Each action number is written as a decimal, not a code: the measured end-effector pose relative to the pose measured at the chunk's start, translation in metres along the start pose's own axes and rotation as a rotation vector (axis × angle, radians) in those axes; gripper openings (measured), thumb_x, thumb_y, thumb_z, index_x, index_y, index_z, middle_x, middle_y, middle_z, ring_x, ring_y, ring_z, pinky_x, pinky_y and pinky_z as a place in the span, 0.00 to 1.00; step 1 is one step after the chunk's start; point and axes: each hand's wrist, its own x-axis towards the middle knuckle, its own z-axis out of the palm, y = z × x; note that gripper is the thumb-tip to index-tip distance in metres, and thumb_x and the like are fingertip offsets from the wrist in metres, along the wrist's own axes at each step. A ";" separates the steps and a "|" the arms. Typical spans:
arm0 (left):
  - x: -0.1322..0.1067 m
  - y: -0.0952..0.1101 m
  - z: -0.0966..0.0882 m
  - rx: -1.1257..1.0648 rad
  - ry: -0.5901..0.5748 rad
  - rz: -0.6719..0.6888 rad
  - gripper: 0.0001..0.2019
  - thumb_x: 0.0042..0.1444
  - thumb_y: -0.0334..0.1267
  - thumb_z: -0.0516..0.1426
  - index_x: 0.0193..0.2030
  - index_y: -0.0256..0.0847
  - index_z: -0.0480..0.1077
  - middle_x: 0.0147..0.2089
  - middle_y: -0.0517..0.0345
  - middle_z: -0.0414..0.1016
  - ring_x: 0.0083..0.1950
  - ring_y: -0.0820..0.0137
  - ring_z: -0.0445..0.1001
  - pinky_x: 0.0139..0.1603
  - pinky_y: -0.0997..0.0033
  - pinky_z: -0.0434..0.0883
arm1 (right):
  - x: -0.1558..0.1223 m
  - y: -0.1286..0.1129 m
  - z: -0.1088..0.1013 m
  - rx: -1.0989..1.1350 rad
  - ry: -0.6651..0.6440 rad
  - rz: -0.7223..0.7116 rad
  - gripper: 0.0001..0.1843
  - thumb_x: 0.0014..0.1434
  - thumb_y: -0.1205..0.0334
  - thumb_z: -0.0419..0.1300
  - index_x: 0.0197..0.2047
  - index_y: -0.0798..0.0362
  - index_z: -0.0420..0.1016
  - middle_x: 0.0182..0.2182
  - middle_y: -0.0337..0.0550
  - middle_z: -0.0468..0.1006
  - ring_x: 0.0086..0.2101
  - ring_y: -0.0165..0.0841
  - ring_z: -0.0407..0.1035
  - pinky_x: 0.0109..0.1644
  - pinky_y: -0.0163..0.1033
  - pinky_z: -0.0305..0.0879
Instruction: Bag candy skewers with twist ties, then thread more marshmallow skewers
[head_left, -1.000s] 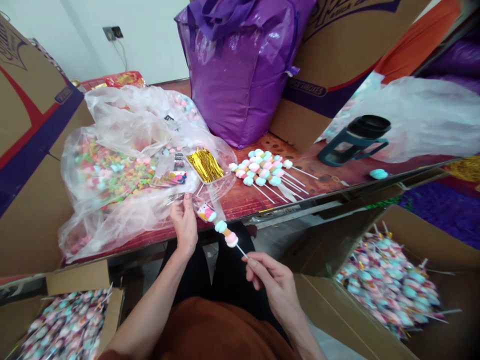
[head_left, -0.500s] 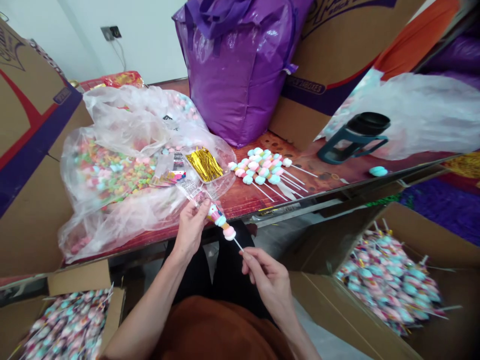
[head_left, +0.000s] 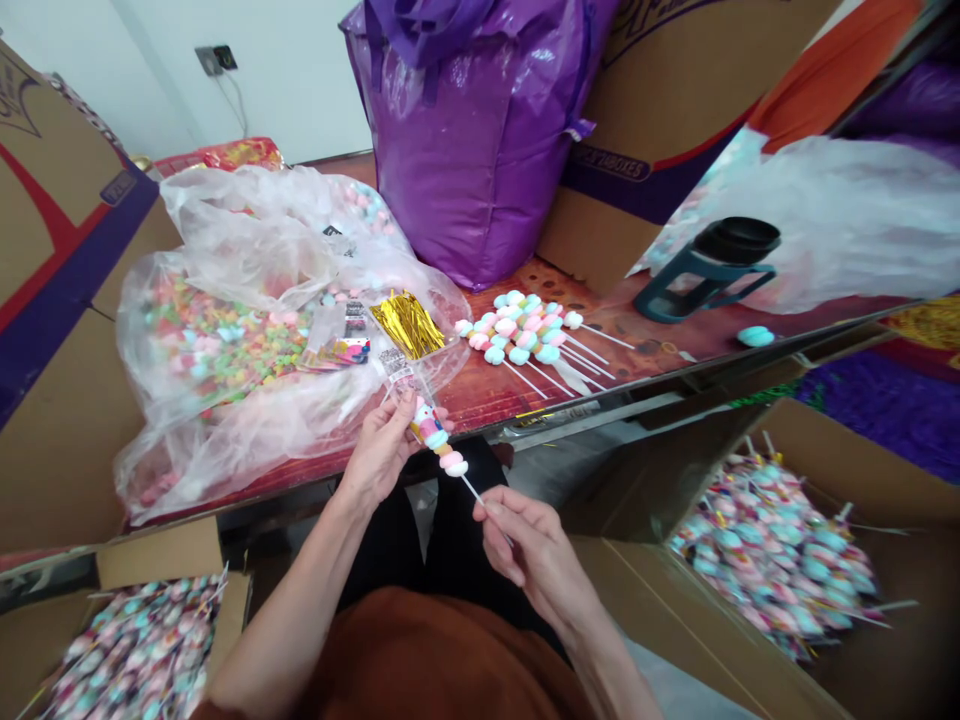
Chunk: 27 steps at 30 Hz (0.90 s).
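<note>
A pink, white and blue marshmallow skewer is held over my lap, its upper part inside a clear printed wrapper. My left hand pinches the wrapper around the top of the candy. The fingers of my right hand are closed on the white stick below the lowest marshmallow. Several more marshmallow skewers lie in a pile on the red table, sticks toward me. Left of them, gold twist ties fill a small tray. Flat printed wrappers rest beside the tray.
Clear plastic bags of colourful sweets cover the table's left side. A purple bag stands behind. At right are a dark teal mug and a loose blue marshmallow. Boxes of wrapped skewers sit at lower right and lower left.
The skewer has gone slightly farther up into the wrapper. My right hand has shifted a little left along with the stick, and my left hand keeps its pinch.
</note>
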 end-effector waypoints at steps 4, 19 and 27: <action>-0.001 -0.007 0.003 0.012 0.018 0.022 0.23 0.47 0.54 0.70 0.38 0.37 0.71 0.34 0.49 0.83 0.39 0.58 0.84 0.38 0.64 0.79 | 0.007 0.002 0.008 0.092 -0.033 0.019 0.18 0.59 0.47 0.66 0.33 0.56 0.73 0.13 0.27 0.60 0.13 0.19 0.44 0.18 0.30 0.40; -0.007 -0.014 0.010 -0.043 -0.018 -0.020 0.21 0.52 0.55 0.66 0.33 0.35 0.73 0.37 0.46 0.83 0.44 0.57 0.84 0.39 0.68 0.76 | 0.017 0.010 0.035 0.288 -0.071 -0.017 0.17 0.59 0.49 0.67 0.32 0.54 0.71 0.14 0.26 0.60 0.13 0.18 0.44 0.17 0.28 0.43; -0.007 -0.001 0.004 -0.011 -0.021 -0.061 0.19 0.54 0.52 0.66 0.38 0.36 0.74 0.41 0.44 0.84 0.44 0.58 0.84 0.41 0.65 0.77 | 0.016 0.011 0.031 -0.133 0.061 -0.194 0.19 0.66 0.46 0.59 0.36 0.55 0.74 0.17 0.31 0.67 0.14 0.21 0.53 0.18 0.29 0.46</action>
